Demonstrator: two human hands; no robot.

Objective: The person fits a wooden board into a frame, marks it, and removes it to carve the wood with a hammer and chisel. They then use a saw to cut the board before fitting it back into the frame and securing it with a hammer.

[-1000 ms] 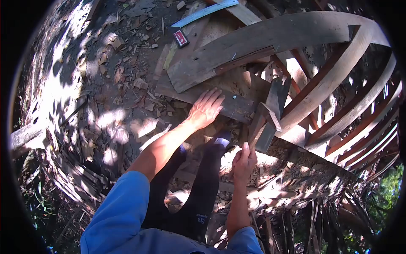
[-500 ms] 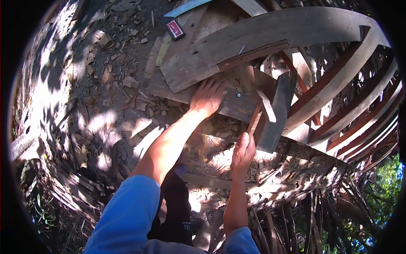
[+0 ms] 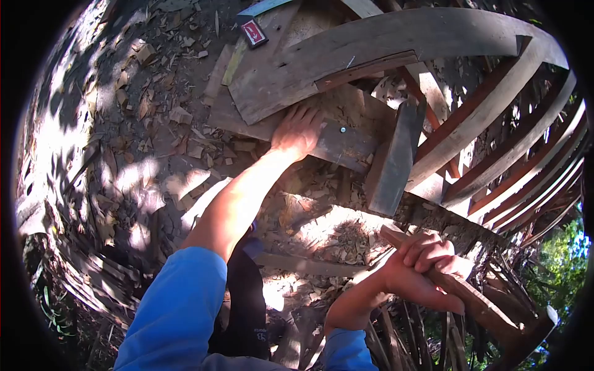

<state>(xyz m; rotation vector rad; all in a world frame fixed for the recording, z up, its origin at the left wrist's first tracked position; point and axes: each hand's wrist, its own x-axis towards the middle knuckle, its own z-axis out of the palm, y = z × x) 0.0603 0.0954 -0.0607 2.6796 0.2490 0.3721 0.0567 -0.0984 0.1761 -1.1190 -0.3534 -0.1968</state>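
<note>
My left hand (image 3: 297,132) presses on a wooden board (image 3: 253,128), its fingers stretched out and pointing towards the edge of a curved plank (image 3: 371,40). A bolt or nail head (image 3: 343,130) stands in the board just right of that hand. At the lower right, my right hand (image 3: 424,269) is wrapped round the wooden handle of a hammer (image 3: 473,297). Its dark head, partly in shadow, is near the edge of the view. Between the two hands a dark, thick timber block (image 3: 399,161) lies across the board's right end.
Curved wooden ribs (image 3: 476,117) fan out on the right. A red matchbox (image 3: 253,33) rests on planks at the top. Wood chips and dry leaves (image 3: 179,114) cover the ground, and a beam (image 3: 309,264) lies near my legs.
My right hand has swung the hammer back from beside the dark block, down and to the right. The left hand stays on the board. The whole view has shifted slightly.
</note>
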